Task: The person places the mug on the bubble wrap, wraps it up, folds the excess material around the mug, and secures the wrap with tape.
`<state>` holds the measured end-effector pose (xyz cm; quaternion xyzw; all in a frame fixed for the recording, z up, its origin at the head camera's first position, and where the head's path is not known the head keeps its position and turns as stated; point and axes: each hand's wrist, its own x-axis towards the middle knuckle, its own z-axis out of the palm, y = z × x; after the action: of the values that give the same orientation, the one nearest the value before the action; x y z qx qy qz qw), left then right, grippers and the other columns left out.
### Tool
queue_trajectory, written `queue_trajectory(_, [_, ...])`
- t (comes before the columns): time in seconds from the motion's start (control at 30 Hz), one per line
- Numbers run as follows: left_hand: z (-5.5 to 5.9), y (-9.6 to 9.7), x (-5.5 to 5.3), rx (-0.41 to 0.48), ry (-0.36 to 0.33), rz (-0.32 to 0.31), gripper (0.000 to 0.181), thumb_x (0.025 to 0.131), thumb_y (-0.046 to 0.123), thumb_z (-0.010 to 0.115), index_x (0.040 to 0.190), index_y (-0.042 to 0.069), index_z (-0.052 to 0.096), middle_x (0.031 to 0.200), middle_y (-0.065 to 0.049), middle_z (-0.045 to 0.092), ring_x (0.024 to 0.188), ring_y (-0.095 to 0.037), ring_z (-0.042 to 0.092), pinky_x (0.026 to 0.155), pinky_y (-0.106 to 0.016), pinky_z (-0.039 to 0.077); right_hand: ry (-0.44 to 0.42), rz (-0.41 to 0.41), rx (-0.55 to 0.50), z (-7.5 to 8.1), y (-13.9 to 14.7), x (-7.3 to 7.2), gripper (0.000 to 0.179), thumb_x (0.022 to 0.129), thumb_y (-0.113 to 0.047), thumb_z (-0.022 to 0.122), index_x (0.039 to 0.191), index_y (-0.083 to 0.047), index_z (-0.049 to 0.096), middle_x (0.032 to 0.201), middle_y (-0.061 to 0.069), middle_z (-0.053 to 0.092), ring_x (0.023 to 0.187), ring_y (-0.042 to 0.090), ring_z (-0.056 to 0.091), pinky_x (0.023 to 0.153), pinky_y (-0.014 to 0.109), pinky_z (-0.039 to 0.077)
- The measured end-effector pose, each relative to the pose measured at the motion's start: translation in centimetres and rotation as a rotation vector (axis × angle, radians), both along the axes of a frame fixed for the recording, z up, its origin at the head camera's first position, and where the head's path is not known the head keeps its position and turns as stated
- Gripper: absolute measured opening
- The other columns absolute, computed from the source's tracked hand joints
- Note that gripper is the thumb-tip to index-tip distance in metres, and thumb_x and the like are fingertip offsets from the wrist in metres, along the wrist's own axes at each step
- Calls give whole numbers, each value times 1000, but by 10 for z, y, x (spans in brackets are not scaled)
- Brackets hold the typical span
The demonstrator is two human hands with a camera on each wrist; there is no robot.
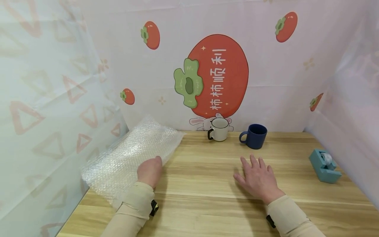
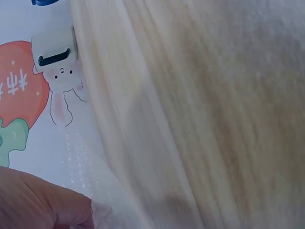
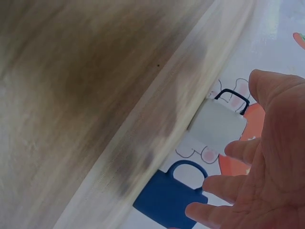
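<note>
A sheet of clear bubble wrap (image 1: 130,153) lies over the left side of the table. My left hand (image 1: 150,171) grips its right edge with curled fingers; the left wrist view shows the wrap (image 2: 107,214) coming out from the fingers of that hand (image 2: 43,202). With its fingers spread, my right hand (image 1: 259,179) hovers palm down over the table and holds nothing. Beyond its fingertips stands a dark blue mug (image 1: 256,136), handle to the left. To the left of that mug is a white mug (image 1: 220,131) with a black handle and rim.
A teal tape dispenser (image 1: 325,167) with a roll of tape sits at the right of the wooden table (image 1: 195,204). Behind the mugs rises a backdrop (image 1: 266,75) printed with persimmons, and light cloth panels flank the table on both sides.
</note>
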<state>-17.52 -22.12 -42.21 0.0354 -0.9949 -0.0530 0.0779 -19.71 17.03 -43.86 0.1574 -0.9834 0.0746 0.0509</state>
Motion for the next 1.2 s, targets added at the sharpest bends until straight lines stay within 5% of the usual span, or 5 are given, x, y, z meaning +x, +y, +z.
queue_trajectory(0.2, [5,-11,3,-71,36,11,18,88,-6,63,76,6,56,67,-12,63,59,-31,63,49,-49,52,8,6,6,-1,-1,-1,76,100,-58,57,156,-8,45,158,33,39,142,62,36,106,80,32])
queue_trajectory(0.43, [23,-28,16,-74,128,32,21,92,-9,53,76,5,53,62,-12,60,51,-31,58,42,-48,47,20,24,3,-4,-8,-5,77,100,-59,56,158,-9,43,160,32,38,144,60,35,110,78,31])
queue_trajectory(0.73, [41,-34,17,-87,440,-11,30,86,-15,50,67,8,43,49,-6,42,39,-22,39,33,-38,28,16,-14,2,-1,-2,0,77,100,-59,57,158,-9,43,161,31,38,146,59,34,111,78,29])
queue_trajectory(0.97, [57,-38,20,-131,670,-16,26,80,-18,52,69,5,46,49,-11,43,35,-26,35,32,-37,22,13,-22,-11,3,1,3,78,99,-59,58,158,-10,43,161,31,37,146,60,31,110,79,28])
queue_trajectory(1.2, [73,-43,29,-203,811,-10,25,80,-18,48,68,4,47,50,-14,45,34,-29,36,31,-38,21,14,-10,-18,7,-2,6,78,99,-59,59,158,-10,43,161,31,37,146,60,32,110,80,28])
